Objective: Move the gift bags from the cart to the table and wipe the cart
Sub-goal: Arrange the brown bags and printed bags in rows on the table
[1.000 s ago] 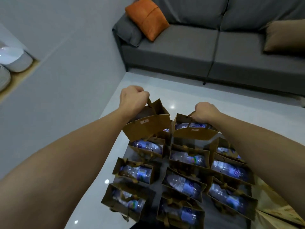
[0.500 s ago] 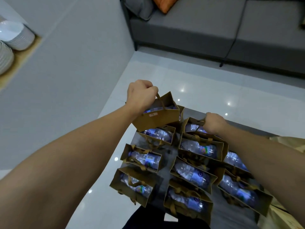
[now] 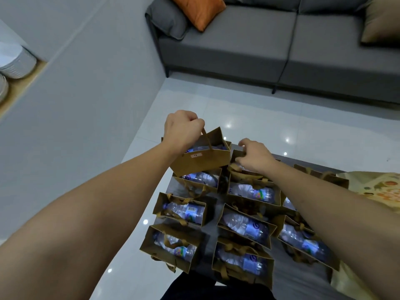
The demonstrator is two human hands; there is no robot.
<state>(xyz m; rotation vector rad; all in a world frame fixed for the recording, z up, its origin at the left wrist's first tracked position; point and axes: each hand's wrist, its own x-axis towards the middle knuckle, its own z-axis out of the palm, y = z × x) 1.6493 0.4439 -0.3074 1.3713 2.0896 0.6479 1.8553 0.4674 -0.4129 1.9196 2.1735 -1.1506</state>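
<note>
Several brown paper gift bags [image 3: 181, 211], each with a water bottle inside, stand in rows on a grey top [image 3: 298, 278]. My left hand [image 3: 181, 131] grips the handle of one gift bag [image 3: 203, 162] and holds it lifted above the far left row. My right hand [image 3: 255, 156] reaches down to the far middle row, and its fingers pinch the top edge of a bag [image 3: 235, 154] that sits among the others. That bag is mostly hidden under the hand.
A grey sofa [image 3: 238, 46] with an orange cushion [image 3: 199, 9] stands beyond a glossy white tiled floor [image 3: 259, 118]. A grey wall runs along the left, with stacked white plates [image 3: 15, 63] on a ledge. A patterned yellow bag [image 3: 378, 187] lies at the right edge.
My right hand lowered its bag from the air onto the far row and now pinches only its top edge. The left hand still holds its bag aloft. My view tilted down, then up.
</note>
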